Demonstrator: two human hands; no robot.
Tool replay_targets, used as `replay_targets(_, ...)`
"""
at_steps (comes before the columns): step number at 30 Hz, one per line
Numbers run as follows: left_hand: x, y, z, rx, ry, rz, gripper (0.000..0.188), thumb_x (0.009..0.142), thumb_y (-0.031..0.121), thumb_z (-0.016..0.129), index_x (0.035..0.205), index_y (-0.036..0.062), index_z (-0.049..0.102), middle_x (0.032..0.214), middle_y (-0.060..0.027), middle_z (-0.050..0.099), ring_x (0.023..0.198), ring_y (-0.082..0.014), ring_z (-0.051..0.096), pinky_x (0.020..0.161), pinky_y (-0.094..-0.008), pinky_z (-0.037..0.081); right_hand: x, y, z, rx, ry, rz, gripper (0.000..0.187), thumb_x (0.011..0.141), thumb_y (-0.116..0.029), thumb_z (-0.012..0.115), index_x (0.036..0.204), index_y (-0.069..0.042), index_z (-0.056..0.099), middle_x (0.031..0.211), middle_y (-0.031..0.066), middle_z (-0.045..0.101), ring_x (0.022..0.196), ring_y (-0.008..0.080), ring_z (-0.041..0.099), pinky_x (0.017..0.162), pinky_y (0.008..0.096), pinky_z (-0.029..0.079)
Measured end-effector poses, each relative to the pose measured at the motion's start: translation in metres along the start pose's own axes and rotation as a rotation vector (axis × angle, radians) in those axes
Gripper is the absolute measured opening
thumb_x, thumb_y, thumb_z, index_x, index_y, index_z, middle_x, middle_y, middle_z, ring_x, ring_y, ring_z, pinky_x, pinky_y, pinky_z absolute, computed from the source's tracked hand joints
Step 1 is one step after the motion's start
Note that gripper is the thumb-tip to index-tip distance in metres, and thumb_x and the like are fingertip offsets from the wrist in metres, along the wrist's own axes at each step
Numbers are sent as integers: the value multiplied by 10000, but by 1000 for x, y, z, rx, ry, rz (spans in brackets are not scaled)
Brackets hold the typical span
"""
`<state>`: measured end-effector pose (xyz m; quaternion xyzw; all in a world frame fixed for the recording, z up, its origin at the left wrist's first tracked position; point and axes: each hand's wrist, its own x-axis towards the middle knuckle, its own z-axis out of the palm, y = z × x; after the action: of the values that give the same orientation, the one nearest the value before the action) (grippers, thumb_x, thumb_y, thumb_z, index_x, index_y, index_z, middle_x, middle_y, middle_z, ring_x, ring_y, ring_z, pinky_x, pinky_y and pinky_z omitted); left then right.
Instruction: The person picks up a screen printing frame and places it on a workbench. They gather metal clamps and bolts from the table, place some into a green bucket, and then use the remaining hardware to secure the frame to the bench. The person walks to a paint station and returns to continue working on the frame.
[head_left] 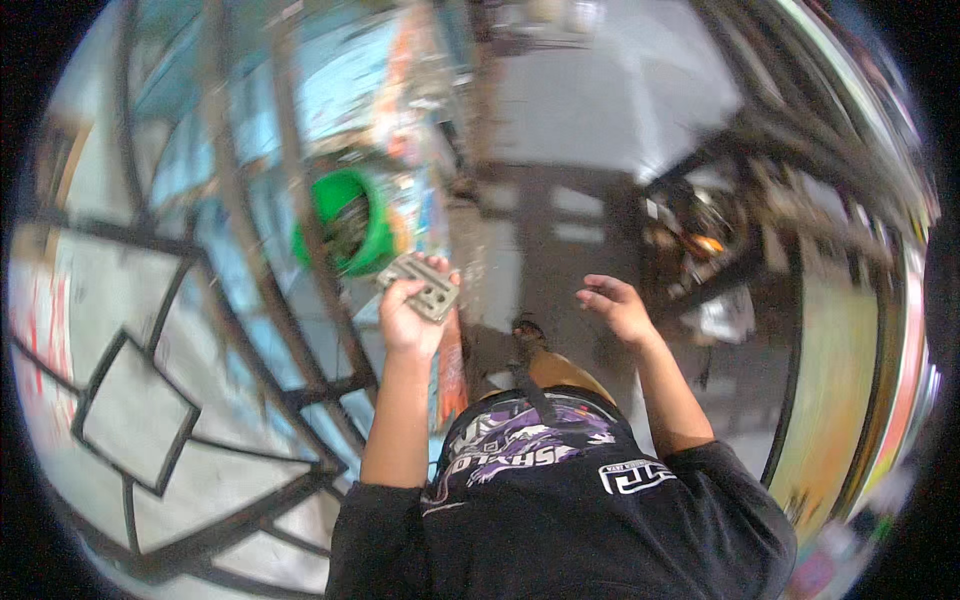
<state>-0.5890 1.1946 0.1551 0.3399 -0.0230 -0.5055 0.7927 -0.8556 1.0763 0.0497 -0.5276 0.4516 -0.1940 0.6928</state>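
My left hand [412, 315] is closed around a flat, rectangular grey-beige piece [430, 288] with round holes and slots in it. The thumb lies across its face and fingertips show past its far edge. Just beyond it, on the left, stands a green bucket [378, 235] with dark contents that I cannot make out. My right hand [622, 312] is held out in front of my body on the right, touching nothing. Its fingers are loosely bent and a little apart, with nothing seen in them.
Dark metal bars [240, 220] with diamond-shaped panels run along the left. A cluttered strip [425, 190] lies beside the bucket. At right, a dark frame [790, 200] stands near mixed items with an orange part [707, 244]. Grey floor [590, 120] stretches ahead. Much is motion-blurred.
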Motion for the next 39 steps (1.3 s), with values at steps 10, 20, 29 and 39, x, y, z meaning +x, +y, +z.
replay_targets(10,-79,-201,28,343,-380,-675,336,747,-41,511,1081,-4,501,1003,-95,581,950,-237,571,863,-402,458,-280,52,-55,215,438,-100,434,818,-186,629,1169,29,491,1041,109,595,986,175,544,880,306,418)
replay_targets(20,-149,-351,205,504,-721,-485,343,764,-97,535,1097,-23,493,1015,-106,578,928,-229,575,855,-368,452,-506,91,-154,-1177,1720,59,640,738,-212,661,1286,-34,382,1339,166,371,1216,352,358,992,440,280)
replay_targets(29,-83,-467,310,1097,-431,-128,233,682,-134,567,908,-77,556,853,-130,610,721,-206,603,659,-330,496,-529,108,-178,-692,1459,261,752,796,-329,549,1380,-59,161,1423,229,126,1307,407,139,990,603,116)
replay_targets(39,-18,-482,314,1711,-199,34,252,622,110,757,786,-55,660,947,-170,640,830,-216,619,717,-333,481,-559,121,-188,-494,1402,-83,676,755,-301,592,1302,-39,293,1378,235,235,1275,422,213,987,584,121)
